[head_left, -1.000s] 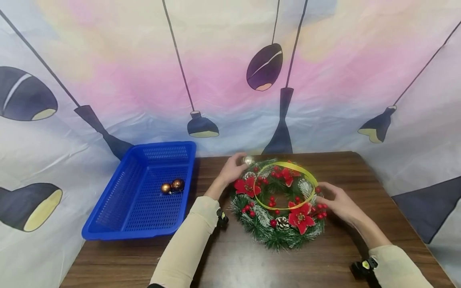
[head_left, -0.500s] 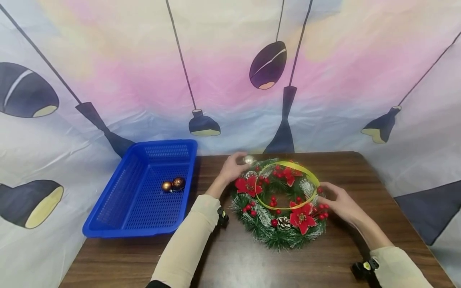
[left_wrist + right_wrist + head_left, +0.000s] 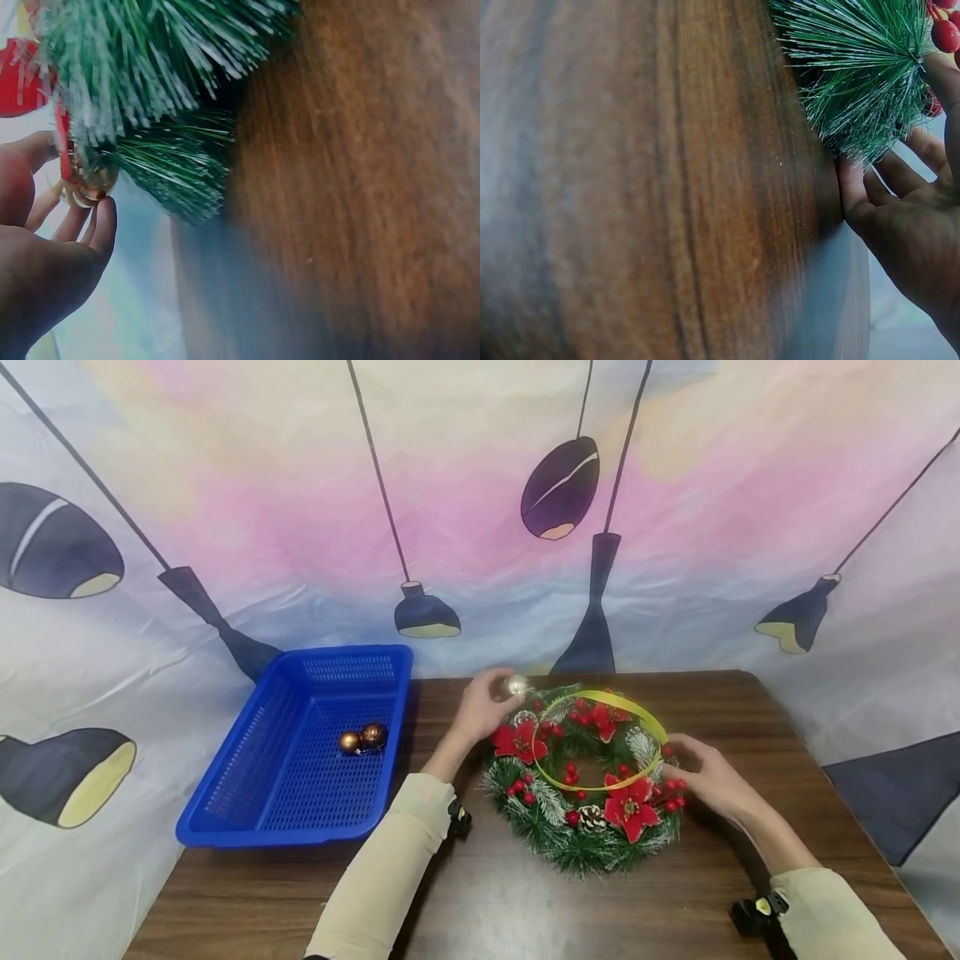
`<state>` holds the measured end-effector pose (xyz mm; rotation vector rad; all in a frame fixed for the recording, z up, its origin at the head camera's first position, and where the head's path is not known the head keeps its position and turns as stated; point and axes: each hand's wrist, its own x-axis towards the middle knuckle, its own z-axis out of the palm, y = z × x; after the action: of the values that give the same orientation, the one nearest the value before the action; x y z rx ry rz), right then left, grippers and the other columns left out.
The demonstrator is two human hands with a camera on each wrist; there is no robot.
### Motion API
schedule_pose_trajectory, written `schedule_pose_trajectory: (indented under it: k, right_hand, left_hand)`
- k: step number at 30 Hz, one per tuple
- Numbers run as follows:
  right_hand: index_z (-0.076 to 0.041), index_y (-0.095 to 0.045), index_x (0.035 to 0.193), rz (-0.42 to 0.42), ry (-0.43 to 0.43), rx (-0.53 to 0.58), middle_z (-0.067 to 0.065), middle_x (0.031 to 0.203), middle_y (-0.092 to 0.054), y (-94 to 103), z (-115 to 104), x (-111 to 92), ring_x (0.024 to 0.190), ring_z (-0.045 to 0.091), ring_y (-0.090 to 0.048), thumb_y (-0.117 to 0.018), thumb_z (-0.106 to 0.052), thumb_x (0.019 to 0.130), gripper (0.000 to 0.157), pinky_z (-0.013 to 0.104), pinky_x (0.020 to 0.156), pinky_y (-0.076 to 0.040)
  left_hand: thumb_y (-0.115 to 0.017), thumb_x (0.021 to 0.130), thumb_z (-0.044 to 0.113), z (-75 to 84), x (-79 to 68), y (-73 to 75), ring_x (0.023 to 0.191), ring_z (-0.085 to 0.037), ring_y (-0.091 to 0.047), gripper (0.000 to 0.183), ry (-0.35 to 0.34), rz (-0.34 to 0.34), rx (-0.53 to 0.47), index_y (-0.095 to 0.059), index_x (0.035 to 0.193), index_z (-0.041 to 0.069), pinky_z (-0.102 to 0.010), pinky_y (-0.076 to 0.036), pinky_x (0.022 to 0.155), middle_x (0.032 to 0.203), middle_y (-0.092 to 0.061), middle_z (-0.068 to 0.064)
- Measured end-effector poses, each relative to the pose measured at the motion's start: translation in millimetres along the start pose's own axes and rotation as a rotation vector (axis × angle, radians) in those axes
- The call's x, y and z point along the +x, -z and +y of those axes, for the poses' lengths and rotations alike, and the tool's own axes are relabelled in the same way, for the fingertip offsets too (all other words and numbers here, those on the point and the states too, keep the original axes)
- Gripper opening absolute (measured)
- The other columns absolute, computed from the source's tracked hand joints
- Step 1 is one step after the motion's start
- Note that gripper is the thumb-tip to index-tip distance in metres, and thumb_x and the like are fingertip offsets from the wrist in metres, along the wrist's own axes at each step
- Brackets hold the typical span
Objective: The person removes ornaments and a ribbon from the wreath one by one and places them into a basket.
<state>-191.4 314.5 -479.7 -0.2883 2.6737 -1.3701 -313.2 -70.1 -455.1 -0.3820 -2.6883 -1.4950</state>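
A green wreath (image 3: 577, 853) with red poinsettias, berries and frosted pinecones lies on the table. A yellow ribbon (image 3: 637, 708) stands in a loop over its middle. At the wreath's far left edge, my left hand (image 3: 477, 708) holds a shiny silvery bauble (image 3: 515, 685) between thumb and fingers. In the left wrist view this bauble (image 3: 101, 180) looks golden, close against the needles, with a red strip beside it. My right hand (image 3: 712, 777) grips the wreath's right edge. The right wrist view has its thumb over the needles and its other fingers (image 3: 900, 172) partly hidden behind them.
To the left stands a blue perforated plastic basket (image 3: 262, 839) holding a copper-brown bauble (image 3: 373, 735) and a smaller golden one (image 3: 349, 742). Wood-grain table (image 3: 510, 918) spreads in front of the wreath. A painted cloth backdrop (image 3: 480, 510) hangs right behind the table's far edge.
The head view has tilted slightly, so the basket and wreath sit a little higher in it. Both hands keep nearly the same places, the left still holding the bauble.
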Motion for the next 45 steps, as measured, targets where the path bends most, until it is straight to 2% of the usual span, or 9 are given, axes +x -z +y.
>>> schedule_pose_trajectory:
  k: [5, 10, 17, 23, 29, 37, 45]
  right_hand:
    - [-0.002, -0.051, 0.15, -0.004, -0.013, 0.003, 0.026, 0.148, -0.053, 1.5, -2, 1, 0.141, 0.049, -0.043, -0.071, -0.027, 0.104, 0.056, 0.07, 0.108, -0.039]
    - [-0.002, -0.051, 0.15, -0.003, -0.027, 0.01, 0.026, 0.148, -0.053, 1.7, -2, 0, 0.141, 0.049, -0.043, -0.071, -0.025, 0.103, 0.056, 0.07, 0.108, -0.039]
    - [0.0, -0.051, 0.149, -0.004, -0.005, 0.004, 0.028, 0.146, -0.054, 3.5, -1, 1, 0.14, 0.049, -0.044, -0.071, -0.022, 0.103, 0.055, 0.069, 0.108, -0.04]
    - [0.0, -0.051, 0.148, -0.003, 0.001, -0.001, 0.029, 0.146, -0.053, 5.5, -1, 2, 0.14, 0.05, -0.043, -0.071, -0.022, 0.103, 0.054, 0.07, 0.108, -0.039]
    - [0.001, -0.051, 0.147, -0.005, 0.007, -0.002, 0.029, 0.145, -0.054, 4.4, -2, 2, 0.14, 0.05, -0.044, -0.071, -0.021, 0.103, 0.053, 0.069, 0.108, -0.04]
    - [0.002, -0.051, 0.147, -0.009, 0.001, -0.007, 0.03, 0.146, -0.053, 4.0, -2, 1, 0.14, 0.051, -0.044, -0.07, -0.023, 0.104, 0.053, 0.069, 0.108, -0.04]
    - [0.002, -0.051, 0.147, -0.015, 0.001, -0.007, 0.031, 0.147, -0.052, 3.5, -2, 1, 0.141, 0.054, -0.041, -0.07, -0.023, 0.104, 0.054, 0.072, 0.109, -0.037]
  left_hand:
    - [-0.082, 0.094, 0.019, 9.0, -4.9, 4.3, 0.138, -0.033, -0.053, 0.056, -0.084, -0.006, 0.068, -0.062, 0.145, 0.006, -0.05, -0.043, 0.116, 0.148, -0.058, -0.014]
    - [-0.081, 0.095, 0.023, 14.6, -8.1, 5.2, 0.136, -0.032, -0.054, 0.056, -0.127, -0.054, 0.116, -0.061, 0.145, 0.007, -0.05, -0.042, 0.116, 0.145, -0.059, -0.013]
    - [-0.082, 0.095, 0.025, 16.3, -9.4, 5.1, 0.132, -0.03, -0.057, 0.057, -0.138, -0.052, 0.112, -0.062, 0.145, 0.008, -0.048, -0.047, 0.112, 0.144, -0.06, -0.011]
    - [-0.081, 0.095, 0.024, 17.5, -8.7, 6.9, 0.131, -0.028, -0.057, 0.055, -0.158, -0.059, 0.098, -0.062, 0.145, 0.009, -0.048, -0.045, 0.112, 0.142, -0.061, -0.01]
    - [-0.082, 0.094, 0.023, 17.0, -10.1, 8.3, 0.132, -0.028, -0.057, 0.055, -0.148, -0.06, 0.088, -0.063, 0.144, 0.01, -0.049, -0.045, 0.113, 0.142, -0.061, -0.01]
    - [-0.083, 0.093, 0.021, 17.5, -8.8, 7.4, 0.135, -0.032, -0.053, 0.054, -0.113, 0.015, 0.059, -0.064, 0.143, 0.01, -0.05, -0.043, 0.114, 0.146, -0.058, -0.013]
    - [-0.085, 0.092, 0.021, 19.3, -12.1, 3.4, 0.123, -0.027, -0.058, 0.055, -0.121, -0.047, 0.056, -0.065, 0.142, 0.01, -0.046, -0.05, 0.104, 0.139, -0.059, -0.009]
